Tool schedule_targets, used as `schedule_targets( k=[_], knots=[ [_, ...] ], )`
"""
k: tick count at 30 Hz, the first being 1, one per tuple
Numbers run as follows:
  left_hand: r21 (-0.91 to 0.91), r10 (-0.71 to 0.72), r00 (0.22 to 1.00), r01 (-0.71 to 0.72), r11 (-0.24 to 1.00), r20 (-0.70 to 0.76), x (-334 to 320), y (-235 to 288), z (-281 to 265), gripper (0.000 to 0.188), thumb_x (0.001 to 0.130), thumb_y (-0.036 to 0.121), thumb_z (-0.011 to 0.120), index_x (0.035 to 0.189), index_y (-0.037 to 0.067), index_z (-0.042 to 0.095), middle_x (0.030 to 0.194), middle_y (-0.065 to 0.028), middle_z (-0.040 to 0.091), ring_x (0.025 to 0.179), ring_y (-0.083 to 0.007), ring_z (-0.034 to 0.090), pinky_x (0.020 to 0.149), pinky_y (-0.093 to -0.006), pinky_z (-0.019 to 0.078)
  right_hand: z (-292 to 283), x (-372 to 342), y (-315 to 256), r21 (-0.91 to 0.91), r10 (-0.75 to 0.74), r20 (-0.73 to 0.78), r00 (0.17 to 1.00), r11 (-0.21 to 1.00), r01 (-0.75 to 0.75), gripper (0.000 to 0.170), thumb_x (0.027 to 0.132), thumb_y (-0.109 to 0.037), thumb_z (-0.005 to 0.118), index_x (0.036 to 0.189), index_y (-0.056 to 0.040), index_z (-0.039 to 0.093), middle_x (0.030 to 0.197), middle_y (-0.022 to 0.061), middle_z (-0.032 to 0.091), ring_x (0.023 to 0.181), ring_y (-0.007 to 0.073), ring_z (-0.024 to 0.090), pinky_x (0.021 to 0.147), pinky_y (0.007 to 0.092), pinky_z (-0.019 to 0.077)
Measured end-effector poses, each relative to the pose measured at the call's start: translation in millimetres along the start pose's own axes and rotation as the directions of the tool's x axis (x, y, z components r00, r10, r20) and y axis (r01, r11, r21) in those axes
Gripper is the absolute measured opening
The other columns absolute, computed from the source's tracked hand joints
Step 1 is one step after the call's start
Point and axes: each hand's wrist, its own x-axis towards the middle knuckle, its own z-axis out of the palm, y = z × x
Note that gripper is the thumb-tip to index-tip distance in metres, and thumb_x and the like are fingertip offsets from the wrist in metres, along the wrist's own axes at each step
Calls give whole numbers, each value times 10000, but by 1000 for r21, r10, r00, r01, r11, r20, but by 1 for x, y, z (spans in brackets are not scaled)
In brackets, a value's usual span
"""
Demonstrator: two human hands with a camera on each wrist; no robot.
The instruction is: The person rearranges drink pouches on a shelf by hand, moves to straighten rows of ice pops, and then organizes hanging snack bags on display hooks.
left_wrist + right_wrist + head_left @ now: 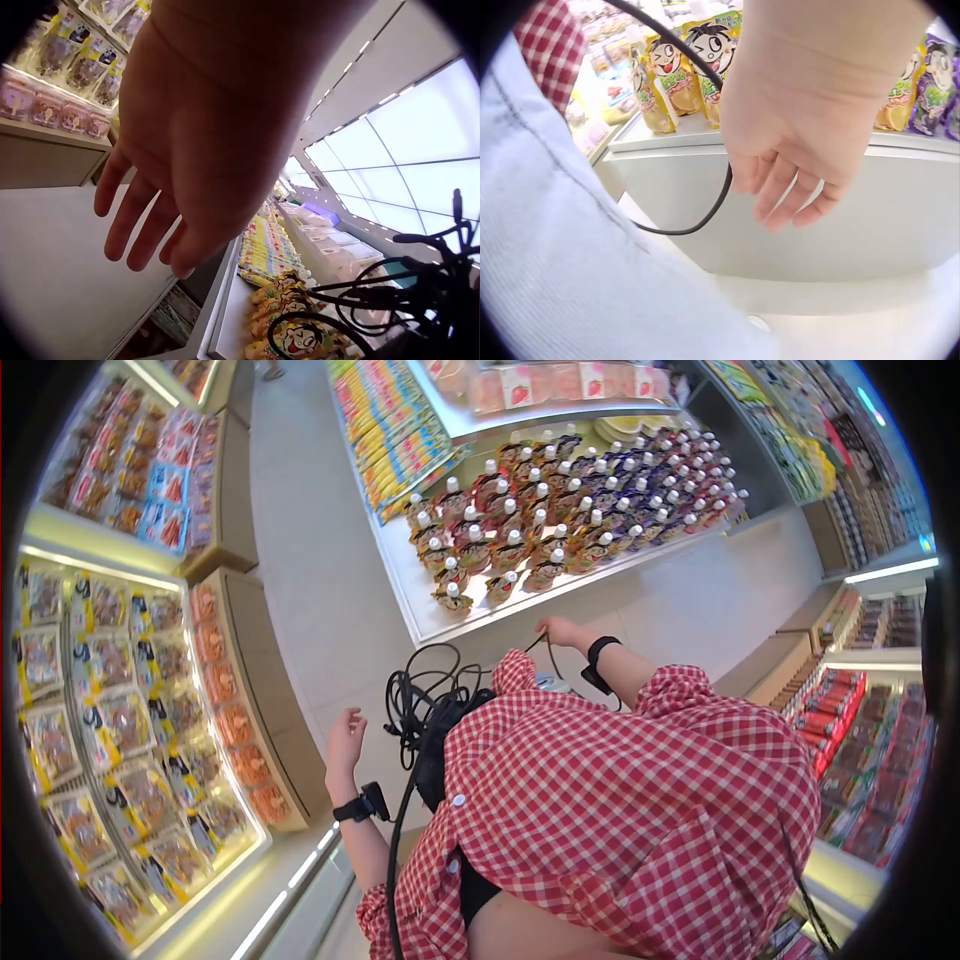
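My left hand (346,742) hangs at my side, fingers loose and apart, with nothing in it. It is left of a bundle of black cables (408,705) at my front; in the left wrist view the hand (199,157) overlaps a display's edge. My right hand (566,633) hangs near the front of a low white display stand (420,625) of spouted drink pouches (512,550). In the right wrist view its fingers (780,195) droop, loosely bent. A black cable (705,219) passes behind that hand, and cartoon-faced pouches (673,75) stand beyond it.
At left, lit shelves (125,715) carry bagged goods above a ledge of orange packs (235,710). Yellow packets (395,435) lie at the display's far left. More stocked shelves (865,750) line the right. Pale floor (310,560) runs between.
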Motion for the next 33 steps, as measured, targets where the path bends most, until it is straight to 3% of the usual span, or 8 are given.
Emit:
schedule_targets(
  k=[6, 10, 16, 21, 27, 28, 30, 33],
  knots=[
    [41, 124, 976, -133, 990, 177, 75, -92, -85, 255, 841, 168, 585, 1072, 61, 575, 895, -120, 662, 811, -247, 638, 722, -344, 499, 102, -54, -64, 525, 560, -158, 813, 745, -411, 311, 731, -91, 603, 1035, -30, 602, 849, 124, 662, 704, 206, 646, 643, 335, 512],
    [156, 255, 930, -302, 940, 266, 118, -110, -141, 254, 840, 174, 582, 1069, 62, 575, 897, -124, 661, 802, -272, 636, 704, -354, 496, 189, -112, -126, 653, 675, 25, 737, 548, -523, 278, 729, -84, 593, 994, 0, 602, 831, 113, 652, 671, 202, 635, 606, 347, 511],
    [169, 452, 782, -561, 810, 430, 210, -51, -142, 246, 843, 177, 575, 1062, 65, 577, 901, -131, 659, 809, -284, 633, 714, -372, 497, 306, -167, -177, 842, 857, 171, 486, 130, -524, 265, 703, -90, 632, 963, -42, 604, 789, 79, 656, 653, 185, 642, 502, 314, 463],
    [61, 591, 632, -707, 704, 501, 258, 33, -121, 237, 840, 172, 581, 1048, 58, 584, 897, -129, 660, 829, -282, 634, 733, -374, 500, 346, -156, -216, 861, 865, 269, 424, -18, -508, 220, 767, -176, 584, 937, -46, 639, 809, 73, 666, 662, 188, 646, 519, 321, 483],
    [34, 646, 526, -789, 613, 553, 292, 82, -118, 233, 839, 166, 579, 1045, 56, 584, 897, -140, 659, 821, -293, 636, 720, -368, 504, 306, -90, -207, 931, 866, 77, 495, 115, -347, 231, 751, -162, 595, 934, -26, 637, 785, 95, 663, 654, 198, 639, 551, 331, 497],
    [39, 662, 523, -799, 600, 538, 300, 84, -119, 232, 839, 167, 579, 1043, 55, 584, 899, -142, 659, 819, -297, 636, 714, -367, 504, 318, -69, -179, 986, 871, -47, 489, 119, -118, 226, 742, -138, 604, 928, -12, 630, 789, 119, 659, 651, 212, 633, 584, 345, 504],
    [1, 672, 494, -806, 592, 551, 304, 94, -125, 236, 838, 165, 578, 1045, 52, 580, 901, -138, 659, 831, -297, 633, 717, -371, 501, 253, -61, -196, 906, 868, -238, 436, 360, -222, 262, 741, -107, 607, 985, -14, 622, 765, 129, 645, 693, 215, 631, 659, 315, 498],
    [51, 662, 478, -831, 555, 577, 316, 114, -125, 249, 835, 158, 575, 1061, 52, 570, 920, -132, 655, 832, -294, 627, 734, -378, 494, 183, -38, -208, 902, 837, -353, 419, 423, -86, 321, 776, -128, 602, 1082, -34, 583, 802, 109, 636, 741, 207, 625, 695, 321, 496]
  ],
)
